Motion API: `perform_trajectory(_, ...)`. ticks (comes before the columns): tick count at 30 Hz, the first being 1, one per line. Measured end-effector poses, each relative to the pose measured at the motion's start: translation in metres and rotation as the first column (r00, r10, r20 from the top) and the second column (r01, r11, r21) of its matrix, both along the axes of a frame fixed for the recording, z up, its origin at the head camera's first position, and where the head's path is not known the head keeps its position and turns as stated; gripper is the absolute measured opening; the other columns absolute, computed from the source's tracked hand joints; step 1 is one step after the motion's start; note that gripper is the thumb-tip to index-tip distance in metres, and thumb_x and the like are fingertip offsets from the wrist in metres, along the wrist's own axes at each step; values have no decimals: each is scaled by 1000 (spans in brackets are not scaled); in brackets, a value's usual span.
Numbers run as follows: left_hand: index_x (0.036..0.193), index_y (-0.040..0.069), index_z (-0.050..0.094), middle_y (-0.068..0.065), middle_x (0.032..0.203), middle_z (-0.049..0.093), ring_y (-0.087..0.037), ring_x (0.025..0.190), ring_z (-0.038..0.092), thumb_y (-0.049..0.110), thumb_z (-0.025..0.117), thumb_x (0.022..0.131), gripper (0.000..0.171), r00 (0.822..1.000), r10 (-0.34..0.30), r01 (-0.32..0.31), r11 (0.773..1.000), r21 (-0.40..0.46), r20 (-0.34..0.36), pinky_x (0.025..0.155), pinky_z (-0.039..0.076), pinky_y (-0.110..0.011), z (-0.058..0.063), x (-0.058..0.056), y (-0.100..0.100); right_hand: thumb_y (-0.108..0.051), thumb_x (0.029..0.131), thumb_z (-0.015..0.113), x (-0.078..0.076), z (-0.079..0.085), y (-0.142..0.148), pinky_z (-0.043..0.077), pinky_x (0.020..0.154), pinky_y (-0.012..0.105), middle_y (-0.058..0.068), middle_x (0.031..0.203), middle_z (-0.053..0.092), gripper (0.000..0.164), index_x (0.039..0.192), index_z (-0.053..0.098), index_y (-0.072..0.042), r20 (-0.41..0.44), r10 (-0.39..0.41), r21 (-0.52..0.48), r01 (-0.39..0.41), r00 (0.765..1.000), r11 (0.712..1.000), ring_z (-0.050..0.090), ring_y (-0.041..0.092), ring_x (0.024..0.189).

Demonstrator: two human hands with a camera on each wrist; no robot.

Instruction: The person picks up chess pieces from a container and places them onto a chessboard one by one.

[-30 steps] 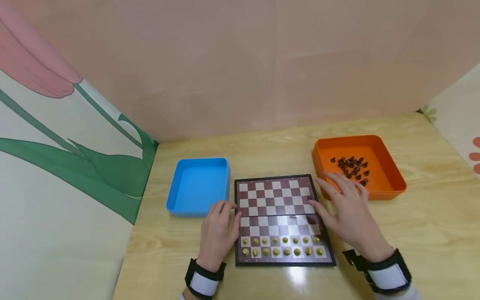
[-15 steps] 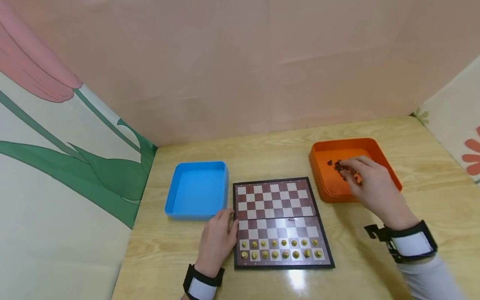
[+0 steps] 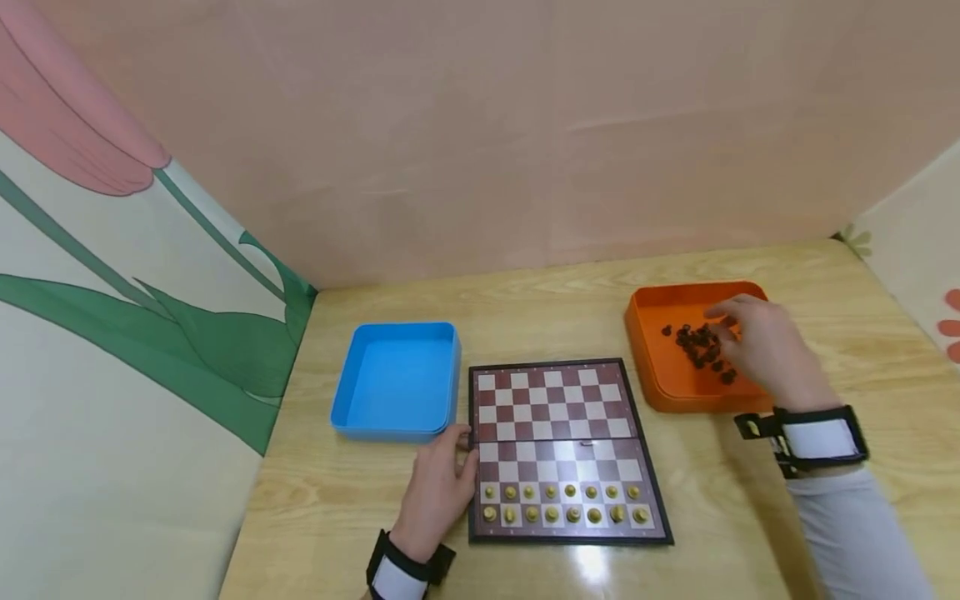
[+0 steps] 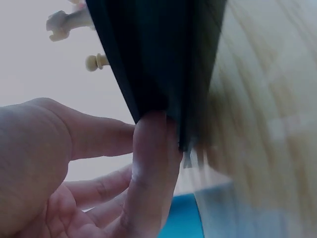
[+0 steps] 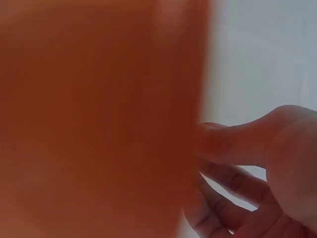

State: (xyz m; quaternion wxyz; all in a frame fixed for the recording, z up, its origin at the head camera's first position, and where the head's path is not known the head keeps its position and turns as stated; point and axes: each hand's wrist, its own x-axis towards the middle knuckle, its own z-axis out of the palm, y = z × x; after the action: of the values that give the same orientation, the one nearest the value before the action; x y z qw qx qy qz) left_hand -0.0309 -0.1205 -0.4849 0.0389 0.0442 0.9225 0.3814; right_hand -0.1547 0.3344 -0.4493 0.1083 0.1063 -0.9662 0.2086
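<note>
A folding magnetic chessboard (image 3: 557,402) lies on the table, with two rows of gold chess pieces (image 3: 572,515) on its near side. My left hand (image 3: 435,493) grips the board's left edge, thumb on the upper side. In the left wrist view one finger (image 4: 151,168) presses against the dark side of the board (image 4: 148,54). My right hand (image 3: 772,346) reaches into the orange box (image 3: 660,392), over a heap of dark chess pieces (image 3: 701,346). Its thumb and index finger are bent and look apart. In the right wrist view the box wall (image 5: 104,119) hides the fingertips.
A blue box (image 3: 396,379) stands left of the board, close to the left hand's fingers. Behind the wooden table (image 3: 525,300) rises a pinkish wall (image 3: 480,150). A patterned wall (image 3: 112,400) bounds the left side.
My right hand has moved from the board's right edge up into the orange box, then farther right over the dark chess pieces. My left hand stays at the board's left edge.
</note>
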Motion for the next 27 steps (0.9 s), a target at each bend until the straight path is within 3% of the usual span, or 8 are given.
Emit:
perform_trajectory(7, 134, 0, 62, -16, 111, 74, -1, 66, 66, 6, 71, 102, 33, 1000, 3, -3, 999, 48, 4, 54, 55, -18, 1, -1, -3, 11, 90, 67, -17, -31, 5, 55, 68, 58, 32, 103, 70, 20, 107, 76, 8, 11, -18, 28, 18, 1000, 999, 66, 39, 81)
perform_trajectory(10, 134, 0, 62, -16, 111, 74, -1, 66, 66, 7, 70, 103, 33, 1000, -11, 11, 998, 54, 0, 54, 55, -18, -1, -2, -1, 9, 92, 67, -19, -38, 9, 55, 66, 58, 32, 103, 72, 17, 107, 76, 8, 14, -47, 15, 47, 999, 999, 67, 39, 80)
perform_trajectory(19, 134, 1, 62, -15, 109, 76, -7, 74, 72, 8, 70, 103, 34, 1000, -9, 8, 999, 38, 25, 59, 57, -18, -1, -8, 1, 5, 94, 69, -20, -35, 15, 48, 54, 41, 29, 94, 73, 12, 104, 74, 8, 44, -71, -21, 72, 996, 997, 62, 32, 68)
perform_trajectory(27, 135, 2, 61, -14, 108, 76, -5, 71, 69, 8, 71, 103, 34, 998, 3, -6, 999, 45, 66, 57, 56, -18, -3, -4, 1, 6, 95, 62, -13, -27, 11, 54, 70, 64, 33, 102, 70, 17, 109, 72, 10, 35, -75, -36, 76, 997, 996, 65, 40, 78)
